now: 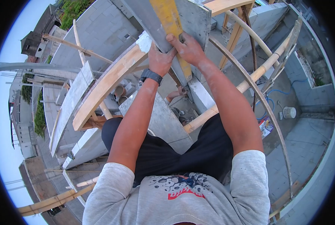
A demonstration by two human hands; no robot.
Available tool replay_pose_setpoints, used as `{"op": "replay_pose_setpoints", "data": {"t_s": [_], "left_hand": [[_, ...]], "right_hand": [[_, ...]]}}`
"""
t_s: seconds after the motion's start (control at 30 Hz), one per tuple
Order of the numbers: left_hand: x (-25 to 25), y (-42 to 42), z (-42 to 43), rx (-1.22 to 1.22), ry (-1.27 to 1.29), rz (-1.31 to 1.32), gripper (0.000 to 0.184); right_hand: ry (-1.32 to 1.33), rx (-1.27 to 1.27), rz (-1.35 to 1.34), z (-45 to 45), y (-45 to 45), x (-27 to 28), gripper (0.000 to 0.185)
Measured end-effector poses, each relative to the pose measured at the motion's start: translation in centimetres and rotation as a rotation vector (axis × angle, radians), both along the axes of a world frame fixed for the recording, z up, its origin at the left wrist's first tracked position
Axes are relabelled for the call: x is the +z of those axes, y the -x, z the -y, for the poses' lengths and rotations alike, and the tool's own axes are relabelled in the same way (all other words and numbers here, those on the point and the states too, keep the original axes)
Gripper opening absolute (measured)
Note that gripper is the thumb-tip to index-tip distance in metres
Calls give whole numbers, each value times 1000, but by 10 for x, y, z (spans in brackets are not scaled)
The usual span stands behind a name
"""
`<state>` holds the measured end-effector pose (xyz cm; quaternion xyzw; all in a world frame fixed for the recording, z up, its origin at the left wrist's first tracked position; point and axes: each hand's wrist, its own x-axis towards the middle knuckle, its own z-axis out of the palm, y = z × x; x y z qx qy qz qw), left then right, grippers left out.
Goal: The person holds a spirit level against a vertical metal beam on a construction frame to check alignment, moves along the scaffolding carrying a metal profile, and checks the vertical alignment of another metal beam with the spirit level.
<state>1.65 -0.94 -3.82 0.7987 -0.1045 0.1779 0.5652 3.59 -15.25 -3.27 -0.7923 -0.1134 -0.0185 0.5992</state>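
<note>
My left hand (161, 61), with a dark watch (151, 77) on its wrist, is closed at the left edge of a long grey and yellow bar (168, 18). My right hand (190, 50) grips the same bar from the right, its thumb on the yellow face. The two hands almost touch, and their fingertips are partly hidden. Upright, the bar runs down past my hands beside a grey panel (193, 22). Below, another person's hand (177, 93) is near the bar's lower end.
Curved wooden formwork (111, 82) with a white patch lies to my left. Bamboo poles (246, 85) and a thin curved strip (266, 103) cross on the right. Block walls (107, 30) stand around. A white bucket (289, 112) and blue hose are on the floor far below.
</note>
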Motion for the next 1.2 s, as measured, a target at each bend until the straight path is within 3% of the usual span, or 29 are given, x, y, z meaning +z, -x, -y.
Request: {"op": "replay_pose_setpoints", "data": {"t_s": [0.67,0.73,0.9,0.97,1.2], "left_hand": [[2,4,1,66,-96,-22,39],[6,3,0,58,-144,-10,39],[-6,0,-5,89,-176,10,38],[-5,0,-8,22,-96,-53,57],[-5,2,-17,-23,-138,-86,62]], "right_hand": [[52,-4,-25,-1,-1,-4,91],[38,28,4,0,-2,1,81],[-83,44,16,-3,-1,-3,86],[-69,37,38,-5,-3,-7,85],[-124,29,71,-10,-4,-12,87]]}}
